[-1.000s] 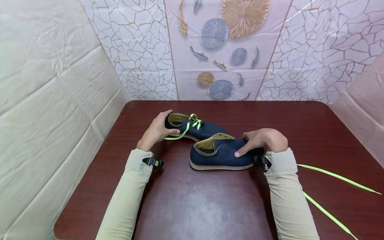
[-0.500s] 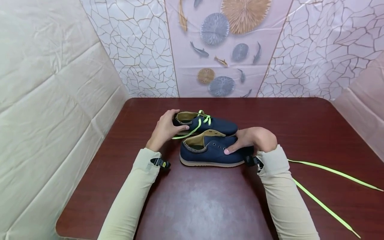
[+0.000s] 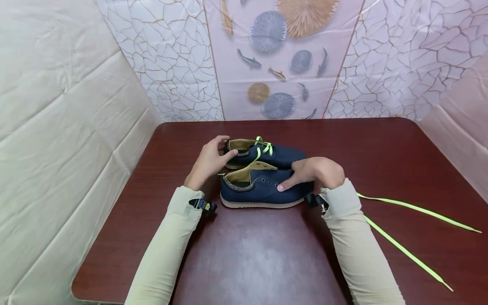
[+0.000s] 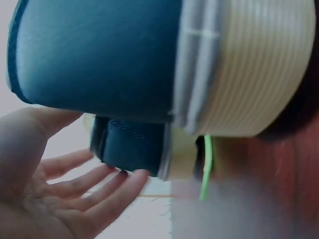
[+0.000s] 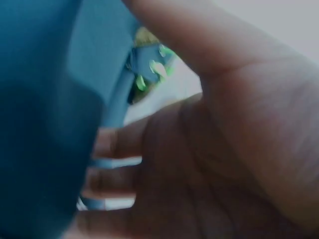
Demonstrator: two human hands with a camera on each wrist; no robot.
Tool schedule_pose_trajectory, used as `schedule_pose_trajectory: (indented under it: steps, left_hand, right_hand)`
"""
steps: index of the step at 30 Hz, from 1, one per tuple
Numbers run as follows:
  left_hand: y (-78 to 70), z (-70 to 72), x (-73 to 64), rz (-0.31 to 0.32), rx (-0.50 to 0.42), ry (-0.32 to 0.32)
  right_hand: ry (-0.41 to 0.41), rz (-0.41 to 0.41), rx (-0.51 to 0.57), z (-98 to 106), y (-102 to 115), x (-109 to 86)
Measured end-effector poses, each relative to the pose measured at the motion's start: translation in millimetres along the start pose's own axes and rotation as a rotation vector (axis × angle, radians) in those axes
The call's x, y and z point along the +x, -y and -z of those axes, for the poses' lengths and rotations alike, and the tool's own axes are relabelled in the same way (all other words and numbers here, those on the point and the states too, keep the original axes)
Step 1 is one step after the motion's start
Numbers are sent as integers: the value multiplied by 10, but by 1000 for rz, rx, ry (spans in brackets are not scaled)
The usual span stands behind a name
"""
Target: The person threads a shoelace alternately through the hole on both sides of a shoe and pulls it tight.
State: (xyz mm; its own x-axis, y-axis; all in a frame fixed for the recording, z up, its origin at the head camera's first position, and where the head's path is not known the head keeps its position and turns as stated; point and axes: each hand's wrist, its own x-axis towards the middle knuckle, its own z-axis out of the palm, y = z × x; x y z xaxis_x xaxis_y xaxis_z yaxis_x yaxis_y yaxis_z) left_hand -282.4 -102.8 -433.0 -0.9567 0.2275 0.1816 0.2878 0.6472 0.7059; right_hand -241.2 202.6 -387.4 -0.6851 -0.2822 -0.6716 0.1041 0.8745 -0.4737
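Note:
Two navy shoes lie side by side, toes to the right. In the head view, my right hand [image 3: 318, 173] grips the front of the near shoe [image 3: 259, 192], thumb beside its bare eyelets and fingers over the far side. The far shoe [image 3: 284, 154] carries a bow of neon-green lace [image 3: 268, 148]. My left hand [image 3: 210, 159] is spread around its heel, thumb on the near side. In the left wrist view, the near shoe's heel [image 4: 104, 59] looms large, and loosely extended fingers [image 4: 119, 199] reach towards the far shoe's heel [image 4: 132, 144].
A dark red-brown table [image 3: 251, 254] bears everything. Two ends of a loose neon-green lace [image 3: 411, 254] stretch over its right side, partly hidden by the right forearm. A patterned cloth backdrop [image 3: 183, 59] stands behind the table, with pale cloth walls at both sides.
The right hand has brought the near shoe leftwards, while the far shoe has shifted right with the left hand at its heel. Their heels now nearly line up.

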Motion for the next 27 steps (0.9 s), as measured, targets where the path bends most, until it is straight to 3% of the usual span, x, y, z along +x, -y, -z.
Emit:
schedule_pose_trajectory:
  steps: [3,5,7,9,12,14,16,19,23,27]
  left_hand:
    - [-112,71,-53,-58,22,-74]
    - [-237,113,-100,-91,44,-82]
    - [-387,138,-149,-92,72,-18]
    - [-535,135,-201,-55,116,111]
    - [-695,85,-265,-3,252,330]
    - [-756,39,-292,18,350,418]
    - [-788,3,-311,26,442,450]
    - [-803,-42,-320,53,501,460]
    - [-802,-96,-311,69,467,498]
    - [-797,-149,-306,61,384,510]
  right_hand:
    - [-31,68,-61,107,-56,-90]
    - [-97,127,-128,173,-127,-165]
    - [-169,178,-192,226,-209,-240]
    - [-233,212,-240,254,-296,-306]
    - [-272,210,-272,252,-426,-371]
    - [-295,212,-283,225,-503,-396]
    - [-321,227,-295,183,-572,-400]
    - [-358,265,-316,91,-656,-413]
    - [-443,248,-359,-98,-791,-552]
    - [-489,153,-401,-306,-1015,-795]
